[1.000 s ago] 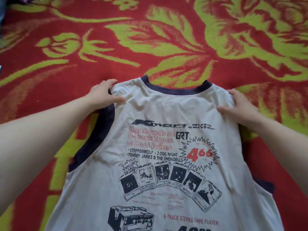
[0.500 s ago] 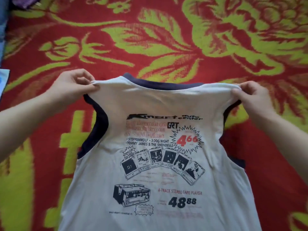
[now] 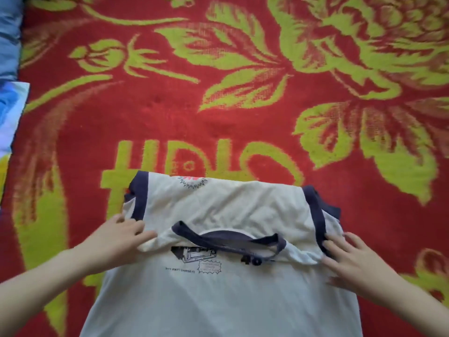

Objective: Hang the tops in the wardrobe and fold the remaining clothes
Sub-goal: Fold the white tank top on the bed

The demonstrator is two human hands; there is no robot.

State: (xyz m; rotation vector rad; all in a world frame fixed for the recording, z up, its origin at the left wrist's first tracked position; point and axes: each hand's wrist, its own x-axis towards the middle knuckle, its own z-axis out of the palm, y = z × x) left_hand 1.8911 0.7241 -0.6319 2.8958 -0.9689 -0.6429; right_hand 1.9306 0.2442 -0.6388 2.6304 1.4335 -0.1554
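Tank top [image 3: 218, 300] was folded over just once on the blanket [image 3: 218, 117], my left grip [image 3: 121, 242] and right grip [image 3: 349, 261] spread flat on it, more folds to go I reckoned.

White sleeveless top [image 3: 218, 295] flat on red/green floral blanket [image 3: 218, 113], print side up, upper part folded over towards the person. Navy neckline [image 3: 226, 242] lies across the print, navy armhole trim at both ends of the fold. Left hand [image 3: 121, 242] rests on the left shoulder strap, fingers fairly straight. Right hand [image 3: 349, 261] spread flat on the right strap. Blue fabric [image 3: 9, 32] and a pale sheet [image 3: 12, 117] at the blanket's left edge, unclear what they are
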